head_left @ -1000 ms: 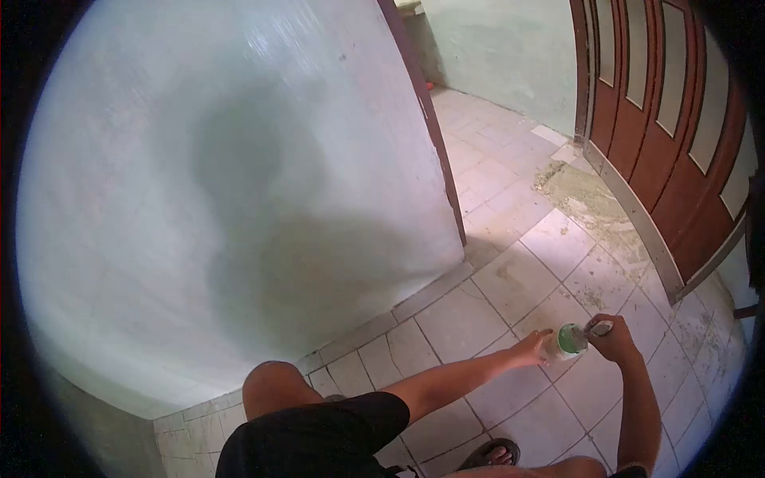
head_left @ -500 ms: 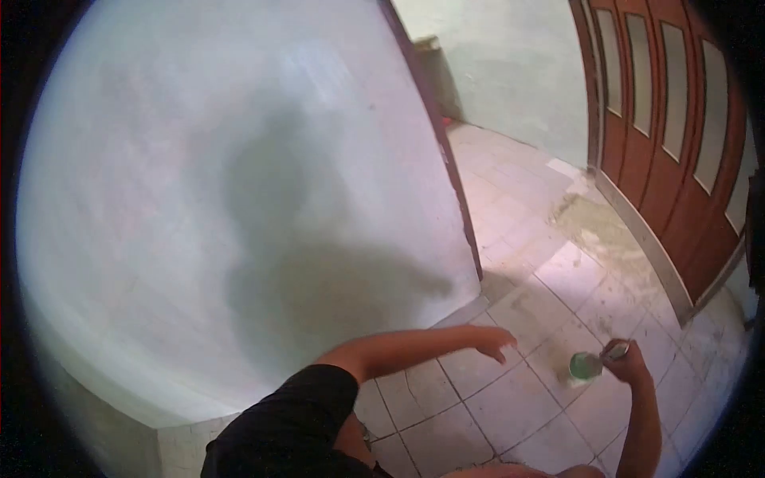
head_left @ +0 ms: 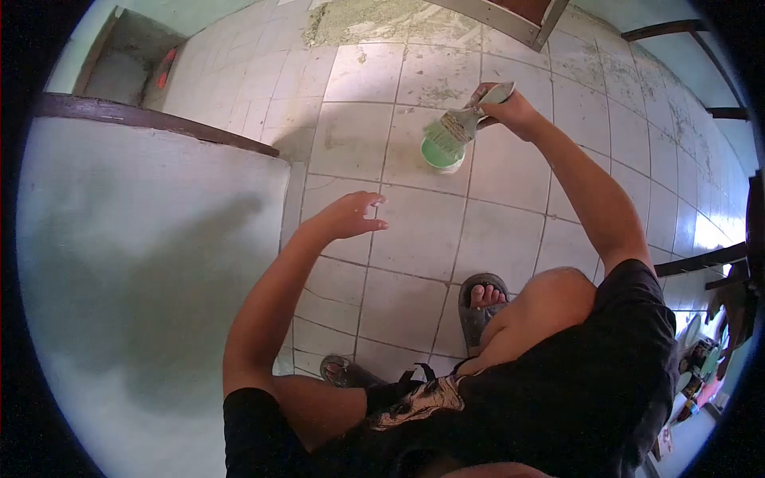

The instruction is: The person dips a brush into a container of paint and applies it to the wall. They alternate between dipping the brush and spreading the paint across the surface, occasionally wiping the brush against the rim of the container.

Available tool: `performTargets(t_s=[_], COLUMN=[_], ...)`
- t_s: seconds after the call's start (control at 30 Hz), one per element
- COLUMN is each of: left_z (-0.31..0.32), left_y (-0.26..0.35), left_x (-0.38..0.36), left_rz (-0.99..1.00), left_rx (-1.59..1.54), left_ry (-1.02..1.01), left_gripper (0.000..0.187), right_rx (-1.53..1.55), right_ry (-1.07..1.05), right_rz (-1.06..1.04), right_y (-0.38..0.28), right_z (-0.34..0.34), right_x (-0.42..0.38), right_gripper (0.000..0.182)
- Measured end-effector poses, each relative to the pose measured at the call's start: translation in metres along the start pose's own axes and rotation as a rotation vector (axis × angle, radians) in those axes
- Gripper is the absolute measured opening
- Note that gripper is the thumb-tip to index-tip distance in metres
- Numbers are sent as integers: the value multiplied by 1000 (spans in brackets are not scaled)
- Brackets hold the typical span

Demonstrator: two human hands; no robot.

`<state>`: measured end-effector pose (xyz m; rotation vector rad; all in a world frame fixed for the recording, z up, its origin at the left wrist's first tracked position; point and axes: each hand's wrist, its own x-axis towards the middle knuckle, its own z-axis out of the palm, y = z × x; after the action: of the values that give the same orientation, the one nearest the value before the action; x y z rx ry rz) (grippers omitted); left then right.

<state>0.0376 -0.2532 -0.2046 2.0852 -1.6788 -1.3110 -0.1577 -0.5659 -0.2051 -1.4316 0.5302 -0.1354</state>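
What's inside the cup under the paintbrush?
Green, paint-like material shows inside the cup. The paintbrush in the right hand covers part of it; what lies beneath the brush can't be seen, nor how deep the green goes.

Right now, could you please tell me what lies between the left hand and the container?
In the head view, only bare floor tiles separate the left hand from the container.

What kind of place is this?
Likely a room in a house, perhaps mid-renovation: pale floor tiles with a rough greenish patch, a pale wall, and a broad brush in the right hand at a small container, green inside.
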Motion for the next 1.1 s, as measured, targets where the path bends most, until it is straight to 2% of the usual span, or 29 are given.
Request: performTargets(t_s=[0.33,0.47,0.53,0.63,0.67,0.7,0.73,0.77,0.8,0.87,0.93,0.97,1.03,1.1], left_z=[-14,-15,-20,-36,-38,-32,-41,-54,-62,-82,-89,-90,-108,-123], left_y=[9,-6,-5,-1,-3,-23,-22,-8,-8,7,3,3,33,57], left_x=[27,27,19,-5,-13,-20,-31,-46,-57,-91,-125,-139,-181,-222], left_rz=[-33,-21,-88,-134,-211,-117,-119,-153,-144,-240,-266,-253,-339,-430], left_rx=[70,112,140,93,18,103,76,104,113,165,183,191,215,134], left_ry=[-29,-30,-95,-76,-89,-39,-56,-44,-41,-16,55,73,45,75], left_gripper=[58,58,58,59,61,61,61,60,57,56,56,56,56,55], right_rx=[108,366,447,742,882,32,589,141,547,488,840,823,739,685], right_ry=[24,63,73,124,31,53,72,46,-120,-190,-169,-178,-200,-153], right_rz=[63,89,118,188,142,-156,65,-77,-120,-197,45,131,145,245], right_y=[36,48,50,77,90,115,89,78,25,-18,-46,-56,-80,-92], right_z=[-23,-31,-27,-36,-40,-43,-22,-8,27,69,91,100,121,140], right_x=[12,19,16,36,42,56,60,65,57,73,74,77,72,63], right_gripper=[13,16,17,21,26,33,39,40,40,36,27,21,22,25])
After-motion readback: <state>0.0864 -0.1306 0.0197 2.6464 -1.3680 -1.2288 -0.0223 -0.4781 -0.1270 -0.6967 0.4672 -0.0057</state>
